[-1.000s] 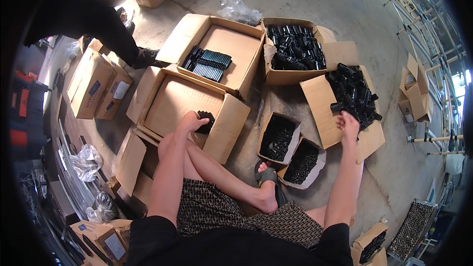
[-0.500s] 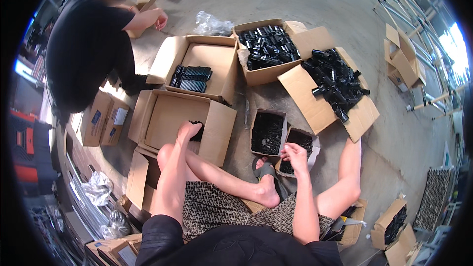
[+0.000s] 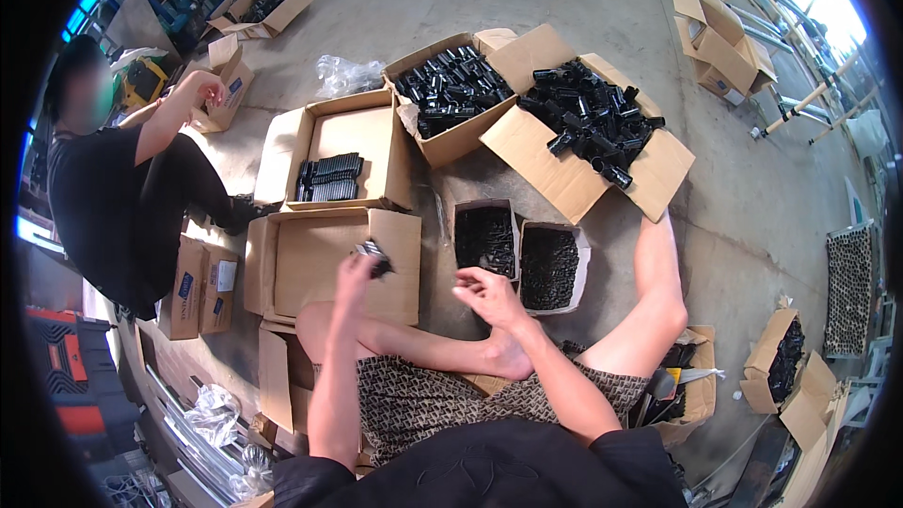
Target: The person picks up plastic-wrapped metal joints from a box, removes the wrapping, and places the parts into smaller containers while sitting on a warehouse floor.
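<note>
My left hand [image 3: 352, 278] is raised over the near edge of an open cardboard box [image 3: 320, 249], closed around a small dark part [image 3: 375, 260] blurred by motion. Just right of it hovers my right hand [image 3: 491, 297], its thumb and forefinger drawn close together; whether a tiny piece sits between them is too small to tell. Beyond that hand are two small cartons, the left carton [image 3: 485, 237] and the right carton [image 3: 549, 268], both filled with tiny black pieces. Behind the open box, another cardboard box [image 3: 353, 136] holds black parts [image 3: 329, 177] laid in tidy rows.
A cardboard box [image 3: 489, 127] and a torn-open carton [image 3: 546, 165] heaped with black tubular fittings [image 3: 593, 118] lie farther out. Another person [image 3: 113, 198] crouches at the left beside closed boxes [image 3: 198, 287]. My bent legs surround the near side. Metal poles [image 3: 207, 437] lie lower left.
My left hand has lifted the dark part up from inside the open box. My right hand has moved left, off the right small carton. The other person's arm is higher, and the view has shifted.
</note>
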The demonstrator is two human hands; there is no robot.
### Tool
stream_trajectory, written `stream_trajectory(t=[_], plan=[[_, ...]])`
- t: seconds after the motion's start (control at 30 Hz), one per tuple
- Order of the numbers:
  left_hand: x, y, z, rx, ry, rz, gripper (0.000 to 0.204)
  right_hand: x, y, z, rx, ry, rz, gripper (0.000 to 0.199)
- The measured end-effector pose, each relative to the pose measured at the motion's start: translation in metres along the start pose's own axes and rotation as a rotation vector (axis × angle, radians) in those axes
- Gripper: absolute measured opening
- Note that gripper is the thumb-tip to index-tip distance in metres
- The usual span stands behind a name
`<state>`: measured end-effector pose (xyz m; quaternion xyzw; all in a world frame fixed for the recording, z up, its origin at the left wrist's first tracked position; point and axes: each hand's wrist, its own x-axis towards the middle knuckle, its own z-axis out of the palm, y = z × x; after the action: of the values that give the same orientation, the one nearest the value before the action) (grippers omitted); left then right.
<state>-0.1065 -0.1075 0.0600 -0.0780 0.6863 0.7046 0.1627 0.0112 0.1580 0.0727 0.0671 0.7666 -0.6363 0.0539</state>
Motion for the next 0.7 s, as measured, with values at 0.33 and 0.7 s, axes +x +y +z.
stream_trajectory(t=[0.33, 0.7], plan=[[-0.067, -0.049, 0.098, -0.275, -0.051, -0.12, 0.027, -0.021, 0.002, 0.031, -0.142, 0.192, -0.142, 0.041], [-0.074, -0.035, 0.081, 0.774, -0.147, 0.208, 0.027, -0.021, 0.027, 0.012, 0.141, 0.092, 0.054, 0.02]])
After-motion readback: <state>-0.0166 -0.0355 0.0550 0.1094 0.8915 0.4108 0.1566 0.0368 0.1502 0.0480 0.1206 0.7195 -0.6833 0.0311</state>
